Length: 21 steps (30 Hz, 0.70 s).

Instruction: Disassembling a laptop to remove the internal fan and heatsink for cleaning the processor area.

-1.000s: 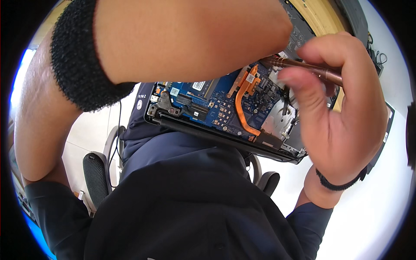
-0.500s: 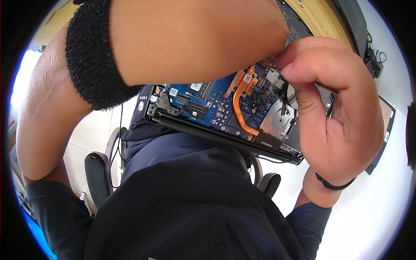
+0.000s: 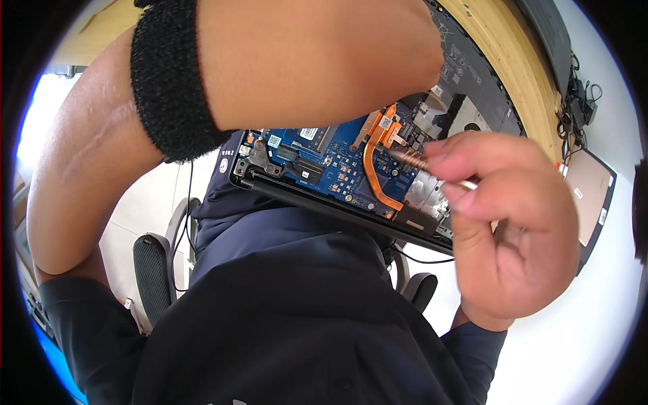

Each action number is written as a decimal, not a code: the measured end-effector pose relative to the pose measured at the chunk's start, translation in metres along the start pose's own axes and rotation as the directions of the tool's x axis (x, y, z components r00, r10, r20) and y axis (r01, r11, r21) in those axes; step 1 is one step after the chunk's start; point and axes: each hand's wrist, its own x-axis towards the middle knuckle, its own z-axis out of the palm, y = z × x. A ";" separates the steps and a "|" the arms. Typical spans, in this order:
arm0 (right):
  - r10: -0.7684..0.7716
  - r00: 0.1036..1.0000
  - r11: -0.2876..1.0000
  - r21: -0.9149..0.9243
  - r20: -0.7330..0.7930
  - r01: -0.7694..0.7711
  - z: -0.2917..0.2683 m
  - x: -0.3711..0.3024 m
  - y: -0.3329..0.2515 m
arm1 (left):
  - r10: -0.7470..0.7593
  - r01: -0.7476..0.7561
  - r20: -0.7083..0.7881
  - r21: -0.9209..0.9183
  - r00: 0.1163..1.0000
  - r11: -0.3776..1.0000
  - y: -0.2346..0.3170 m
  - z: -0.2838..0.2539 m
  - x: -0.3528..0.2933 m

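An opened laptop (image 3: 307, 206) lies across my lap and the table edge, its blue circuit board (image 3: 337, 169) and bent copper heat pipe (image 3: 370, 172) exposed. My right hand (image 3: 516, 223) pinches a slim screwdriver (image 3: 413, 160) with a ribbed bronze body between thumb and fingers. Its thin dark tip points left over the heat pipe; whether it touches cannot be made out. My left hand (image 3: 324, 61) crosses above the far part of the board, close to the camera. Only its back shows; its fingers are hidden, as is whatever lies beneath them.
Beyond the laptop runs a wooden tabletop (image 3: 520, 57). Black cables (image 3: 577, 101) bunch at the far right, above a flat tan panel with a dark edge (image 3: 586, 196). Chair armrests (image 3: 150, 273) stand on both sides of my lap.
My right hand has drawn nearer and away from my left hand, bringing the screwdriver into plain view over the heat pipe. My left forearm has shifted slightly right.
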 end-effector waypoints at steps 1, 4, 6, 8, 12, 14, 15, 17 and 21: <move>0.026 0.996 1.000 0.019 -0.085 -0.024 0.008 -0.004 -0.005 | -0.001 -0.005 0.053 0.103 0.999 0.995 0.001 0.000 0.001; 0.026 0.998 0.999 0.020 -0.049 -0.025 0.008 -0.007 0.000 | 0.008 -0.016 -0.128 -0.065 0.992 0.998 0.000 0.002 -0.002; 0.031 0.999 1.000 -0.002 -0.044 -0.031 0.011 -0.006 0.001 | 0.161 -0.134 -0.249 0.123 0.955 0.983 -0.008 0.017 -0.006; 0.030 0.999 0.999 -0.021 -0.042 -0.031 0.011 -0.005 0.002 | 0.324 -0.216 -0.330 0.323 0.887 0.921 -0.003 0.012 -0.004; 0.004 0.999 1.000 -0.026 -0.037 -0.005 0.012 -0.002 0.001 | 0.171 -0.147 -0.284 0.103 0.944 0.984 -0.001 0.012 -0.006; 0.020 0.999 0.999 -0.026 -0.026 -0.021 0.013 -0.001 -0.001 | 0.337 -0.224 -0.311 0.348 0.889 0.910 -0.001 0.016 -0.010; 0.015 0.999 0.998 -0.052 -0.040 -0.017 0.014 -0.002 0.000 | 0.279 -0.191 -0.302 0.291 0.911 0.938 0.006 0.014 -0.010; 0.011 0.999 0.997 -0.079 -0.052 -0.015 0.015 -0.002 0.001 | 0.220 -0.154 -0.292 0.232 0.931 0.961 0.009 0.007 -0.006; -0.011 1.000 0.962 -0.273 -0.007 0.009 0.018 0.003 -0.011 | 0.083 -0.083 -0.088 0.001 0.993 0.997 0.005 0.001 0.002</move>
